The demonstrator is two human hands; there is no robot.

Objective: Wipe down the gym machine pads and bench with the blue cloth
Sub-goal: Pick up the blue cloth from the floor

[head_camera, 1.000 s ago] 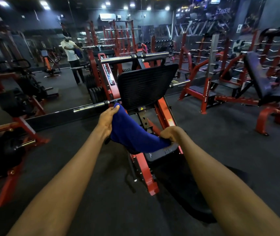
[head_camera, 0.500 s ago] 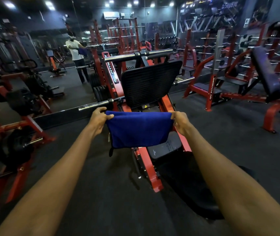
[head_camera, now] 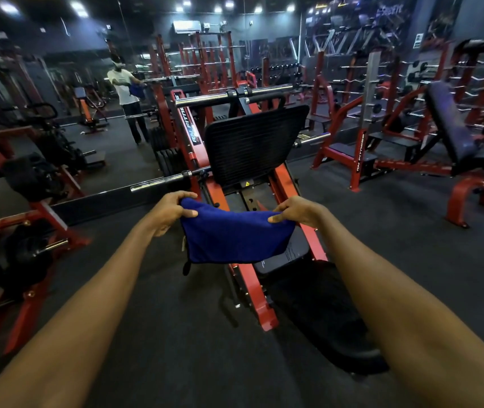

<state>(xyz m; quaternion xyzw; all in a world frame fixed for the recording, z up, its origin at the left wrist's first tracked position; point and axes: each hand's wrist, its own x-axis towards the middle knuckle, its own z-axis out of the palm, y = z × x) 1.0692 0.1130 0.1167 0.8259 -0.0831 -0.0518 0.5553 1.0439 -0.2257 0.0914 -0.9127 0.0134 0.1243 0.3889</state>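
Note:
A blue cloth (head_camera: 234,237) hangs in the air between my two hands, its top edge sagging slightly in the middle. My left hand (head_camera: 170,210) pinches its upper left corner and my right hand (head_camera: 296,212) pinches its upper right corner. Behind and below the cloth stands a red leg press machine with a black ribbed footplate (head_camera: 254,144) tilted upright. Its black seat pad (head_camera: 289,254) shows just under the cloth's right side, and a long black back pad (head_camera: 323,313) runs toward me along the floor.
An incline bench (head_camera: 446,125) on a red frame stands at the right. More red machines (head_camera: 14,231) crowd the left edge. A mirror wall (head_camera: 93,92) ahead reflects a person holding a cloth. Dark rubber floor (head_camera: 176,348) spreads around the press.
The cloth went from bunched and slanted to spread flat between both hands. Since half a second ago the hands came slightly closer, so the top edge now sags.

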